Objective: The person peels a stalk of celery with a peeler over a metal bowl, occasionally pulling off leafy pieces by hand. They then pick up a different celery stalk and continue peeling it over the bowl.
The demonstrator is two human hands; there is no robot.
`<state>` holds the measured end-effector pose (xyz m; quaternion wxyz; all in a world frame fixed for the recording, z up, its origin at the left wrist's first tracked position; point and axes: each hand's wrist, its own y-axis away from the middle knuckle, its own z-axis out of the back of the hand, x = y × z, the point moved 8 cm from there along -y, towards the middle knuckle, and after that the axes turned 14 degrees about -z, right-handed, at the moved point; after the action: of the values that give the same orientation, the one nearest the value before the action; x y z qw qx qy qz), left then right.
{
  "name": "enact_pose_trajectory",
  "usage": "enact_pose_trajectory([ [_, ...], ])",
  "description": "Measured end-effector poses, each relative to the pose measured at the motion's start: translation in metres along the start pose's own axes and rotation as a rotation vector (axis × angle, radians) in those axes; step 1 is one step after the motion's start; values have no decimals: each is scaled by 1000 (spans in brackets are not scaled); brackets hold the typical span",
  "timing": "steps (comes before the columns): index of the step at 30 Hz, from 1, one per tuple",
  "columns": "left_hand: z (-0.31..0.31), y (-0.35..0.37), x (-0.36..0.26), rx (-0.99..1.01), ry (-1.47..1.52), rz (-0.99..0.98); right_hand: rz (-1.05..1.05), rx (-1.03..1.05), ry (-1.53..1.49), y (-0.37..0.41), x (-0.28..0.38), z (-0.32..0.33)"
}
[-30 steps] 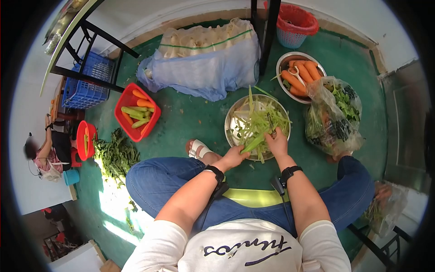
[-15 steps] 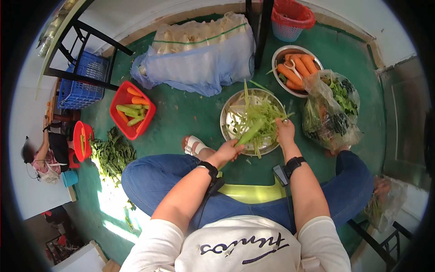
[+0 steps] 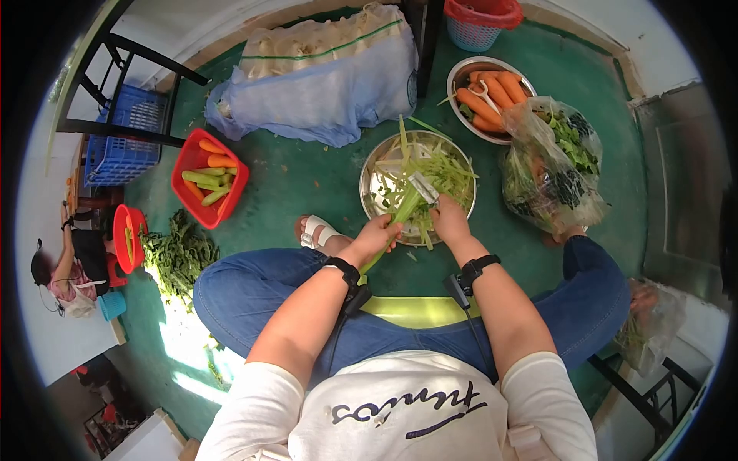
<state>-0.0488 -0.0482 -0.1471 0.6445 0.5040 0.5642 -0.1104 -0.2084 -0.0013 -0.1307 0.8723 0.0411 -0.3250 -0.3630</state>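
My left hand (image 3: 374, 237) is wrapped round a long light-green stem that looks like celtuce (image 3: 405, 207); its upper end slants over the bowl and its lower end points back toward me. In my right hand (image 3: 450, 220) is a peeler (image 3: 423, 187) with a pale metallic head, which lies against or just above the stem's upper part. Below both hands stands a round metal bowl (image 3: 374, 190), partly filled with thin green peelings (image 3: 448, 175). A few scraps lie on the floor by its rim.
A metal bowl of carrots (image 3: 496, 91) with a white-handled peeler stands beyond, beside a plastic bag of greens (image 3: 555, 165). Leftward are a red basin (image 3: 239, 184) of carrots and green stems, and leafy greens (image 3: 181, 250). A wrapped sack (image 3: 319, 92) lies ahead. Another person (image 3: 73, 269) sits far left.
My right hand has moved left and inward, bringing the peeler into view over the stem. My left hand still grips the stem. The whole view has shifted slightly.
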Motion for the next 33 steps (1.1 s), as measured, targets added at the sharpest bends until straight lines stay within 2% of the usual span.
enact_pose_trajectory([
  [3,-5,2,-9,20,-92,-56,74,-14,-43,9,16,2],
  [5,-6,5,-14,5,-102,-59,216,125,52,19,31,-10],
  [9,-4,3,-11,37,-144,-45,160,121,83,20,28,-14],
  [11,-5,3,-6,50,-147,-47,35,66,89,6,12,-2],
  [15,-10,3,-3,69,-114,-39,15,105,138,-3,-8,-1],
  [17,-9,8,-4,84,-143,-18,-124,-5,107,-14,-36,9],
  [20,-7,10,-2,79,-149,9,-132,9,53,-17,-44,14],
  [24,-4,1,0,41,-126,8,-10,14,19,3,-7,10],
  [26,-7,0,0,53,-91,2,-63,71,6,8,-3,5],
  [28,-8,1,-2,69,-61,-6,149,171,125,23,21,-17],
  [29,-8,3,-4,54,-86,-13,173,162,159,23,23,-19],
  [32,-9,5,-6,45,-99,-14,44,159,202,12,10,-15],
  [33,-10,5,-6,50,-89,-14,72,163,188,11,9,-13],
])
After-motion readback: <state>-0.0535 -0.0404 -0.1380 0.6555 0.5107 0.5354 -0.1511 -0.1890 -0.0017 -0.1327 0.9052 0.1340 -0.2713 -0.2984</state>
